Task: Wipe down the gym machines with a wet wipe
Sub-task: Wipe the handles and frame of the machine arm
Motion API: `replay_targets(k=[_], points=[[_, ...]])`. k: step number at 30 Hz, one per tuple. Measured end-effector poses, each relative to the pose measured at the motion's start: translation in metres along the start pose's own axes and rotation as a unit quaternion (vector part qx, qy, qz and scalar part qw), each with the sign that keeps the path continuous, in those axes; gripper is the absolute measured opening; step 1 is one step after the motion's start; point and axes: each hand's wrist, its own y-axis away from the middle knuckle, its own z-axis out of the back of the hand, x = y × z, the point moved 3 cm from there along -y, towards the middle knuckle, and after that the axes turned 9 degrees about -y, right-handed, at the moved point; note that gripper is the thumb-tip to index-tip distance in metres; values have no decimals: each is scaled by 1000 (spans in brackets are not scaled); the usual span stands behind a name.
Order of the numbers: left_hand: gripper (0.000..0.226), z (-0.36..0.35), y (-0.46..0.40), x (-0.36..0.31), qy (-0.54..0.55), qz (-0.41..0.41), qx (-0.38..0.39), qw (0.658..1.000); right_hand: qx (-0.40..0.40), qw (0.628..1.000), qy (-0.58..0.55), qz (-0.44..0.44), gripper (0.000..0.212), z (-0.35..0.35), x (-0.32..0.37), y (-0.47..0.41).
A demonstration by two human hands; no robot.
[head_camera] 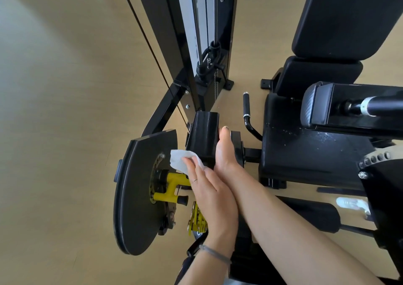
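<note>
Most of the left hand (209,188) fingertips are buried under the crumpled white wet wipe (185,160), so how they curl round it is hard to make out, but the fingers lie over the wipe and press it against the near face of the black rectangular metal block (204,136) on the machine. A thin ring shows on one finger and a grey band sits on that wrist. The right hand (225,151) crosses over the left wrist and lies flat along the right side of the block, fingers straight and together, holding nothing; only one nail tip is clearly visible at the far end. The right forearm runs off the lower right edge.

Left of the block is a big black round metal plate (139,195), with a yellow metal adjustment handle (172,186) poking out just below the wipe. More yellow hardware below that is half hidden behind the left hand. Right of the block sits the black padded seat (305,145), its backrest cut off at the top.
</note>
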Motion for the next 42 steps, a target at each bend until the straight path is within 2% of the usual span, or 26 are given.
replay_targets(k=[2,3,7,9,15,17,22,26,28,32,33,39,40,42], points=[[54,3,-2,18,-112,-106,0,988,30,999,-12,0,84,4,1,-2],[55,4,-5,29,-182,-160,-5,970,33,999,-14,2,78,6,2,-2],[52,3,-11,54,-355,-337,-13,872,68,997,-28,0,70,13,1,-9],[52,4,-19,59,-400,-380,-6,834,76,997,-33,5,66,14,3,-9],[53,23,-50,59,-468,-477,24,744,90,995,-43,10,57,19,5,-12],[48,23,-62,37,-466,-502,53,727,84,995,-52,5,57,21,4,-15],[41,-3,-96,-33,-520,-463,144,703,84,993,-88,-3,58,28,6,-23],[49,-39,-125,-45,-610,-434,235,620,90,988,-124,-2,60,31,11,-28],[50,-54,-140,-44,-623,-397,272,616,91,989,-114,1,56,32,10,-29],[53,-72,-161,-52,-583,-320,315,677,96,991,-93,5,53,34,13,-30],[55,-74,-161,-51,-587,-320,316,674,96,991,-95,1,52,33,14,-29],[47,-35,-110,-32,-621,-423,278,599,87,994,-66,-18,60,32,14,-26],[50,-23,-95,-30,-612,-435,261,607,81,995,-49,-25,62,32,13,-25],[59,1,-68,-24,-572,-432,219,662,70,997,-19,-29,63,30,15,-22]])
